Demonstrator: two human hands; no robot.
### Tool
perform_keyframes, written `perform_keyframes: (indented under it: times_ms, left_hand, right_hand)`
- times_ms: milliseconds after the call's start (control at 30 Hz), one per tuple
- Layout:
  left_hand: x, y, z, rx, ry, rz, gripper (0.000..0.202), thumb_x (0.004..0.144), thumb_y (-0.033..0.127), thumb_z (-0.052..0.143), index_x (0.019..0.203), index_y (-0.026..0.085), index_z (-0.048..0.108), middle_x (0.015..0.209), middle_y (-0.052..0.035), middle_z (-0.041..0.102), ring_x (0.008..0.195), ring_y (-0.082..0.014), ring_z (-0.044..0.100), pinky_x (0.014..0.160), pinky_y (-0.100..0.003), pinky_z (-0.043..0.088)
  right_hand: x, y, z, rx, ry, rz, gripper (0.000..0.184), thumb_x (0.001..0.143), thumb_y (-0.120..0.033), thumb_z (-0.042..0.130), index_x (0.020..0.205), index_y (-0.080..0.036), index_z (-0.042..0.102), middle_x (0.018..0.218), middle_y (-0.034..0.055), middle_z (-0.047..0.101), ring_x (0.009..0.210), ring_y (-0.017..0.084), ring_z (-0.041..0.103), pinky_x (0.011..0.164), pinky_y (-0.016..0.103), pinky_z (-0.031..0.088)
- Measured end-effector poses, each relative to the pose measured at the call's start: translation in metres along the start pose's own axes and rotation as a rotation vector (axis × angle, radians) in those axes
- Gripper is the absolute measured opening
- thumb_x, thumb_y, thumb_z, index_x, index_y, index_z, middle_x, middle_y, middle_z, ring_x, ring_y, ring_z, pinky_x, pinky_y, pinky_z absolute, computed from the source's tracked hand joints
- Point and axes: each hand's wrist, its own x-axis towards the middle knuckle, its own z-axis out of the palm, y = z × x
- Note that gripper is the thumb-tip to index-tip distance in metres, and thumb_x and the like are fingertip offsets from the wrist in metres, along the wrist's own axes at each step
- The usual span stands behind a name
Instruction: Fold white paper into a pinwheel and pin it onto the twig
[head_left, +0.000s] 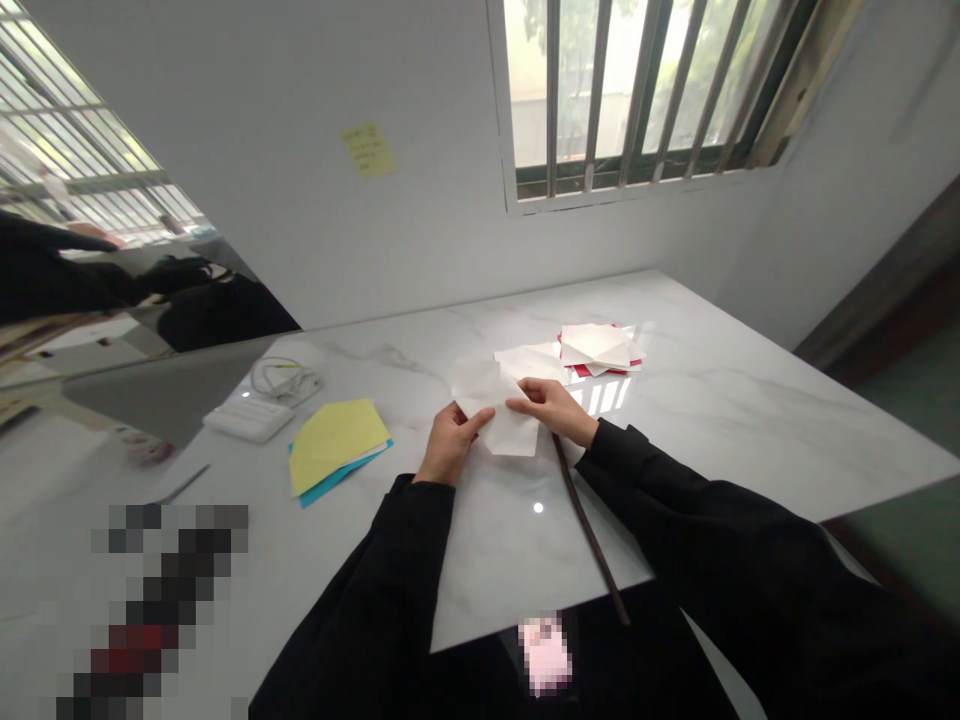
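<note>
Your left hand [450,445] and right hand [550,410] meet over a folded white paper sheet [506,430], held just above the marble tabletop [739,440] and directly ahead of you. Its long axis seems to slant from the far left to the near right, though the folds make that hard to judge. Both hands touch it, and your right hand reaches further across it. The fingers of each hand are pressed together and nearly straight, pinching the sheet from its 2 sides; your thumbs are hidden, so you cannot tell exactly how they grip. A stack of red and white paper [600,350] lies beyond your right hand, yellow and blue paper sheets [335,450] lie left, and a dark wooden stick [589,530] lies near your right wrist.
</note>
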Motion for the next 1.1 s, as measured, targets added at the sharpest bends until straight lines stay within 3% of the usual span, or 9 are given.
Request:
perform_keyframes:
  times_ms: [167, 733, 1100]
  left_hand:
    - [-0.0004, -0.0005, 0.0001, 0.034, -0.029, -0.005, 0.058, 0.065, 0.041, 0.093, 0.111, 0.011, 0.073, 0.11, -0.015, 0.078, 0.101, -0.0317, 0.073, 0.091, -0.042, 0.056]
    - [0.0, 0.0012, -0.0024, 0.058, -0.035, 0.032, 0.063, 0.066, 0.041, 0.093, 0.118, 0.013, 0.072, 0.102, -0.0121, 0.08, 0.083, -0.027, 0.075, 0.078, -0.037, 0.059]
    - [0.0011, -0.0005, -0.0044, 0.104, -0.045, 0.045, 0.063, 0.065, 0.045, 0.093, 0.117, 0.013, 0.073, 0.103, -0.0128, 0.079, 0.086, -0.029, 0.074, 0.079, -0.039, 0.058]
  right_hand:
    - [-0.0006, 0.0017, -0.0001, -0.049, 0.006, 0.004, 0.049, 0.076, -0.06, 0.08, 0.093, -0.015, 0.072, 0.086, 0.0045, 0.075, 0.076, 0.019, 0.068, 0.066, 0.028, 0.054]
    - [-0.0014, 0.0025, 0.0006, -0.099, -0.032, 0.011, 0.045, 0.074, -0.051, 0.085, 0.097, -0.013, 0.078, 0.092, 0.0074, 0.079, 0.078, 0.02, 0.071, 0.07, 0.03, 0.055]
    - [-0.0014, 0.0027, -0.0007, -0.124, -0.044, 0.025, 0.041, 0.075, -0.048, 0.085, 0.094, -0.013, 0.078, 0.089, 0.008, 0.079, 0.075, 0.02, 0.071, 0.067, 0.03, 0.055]
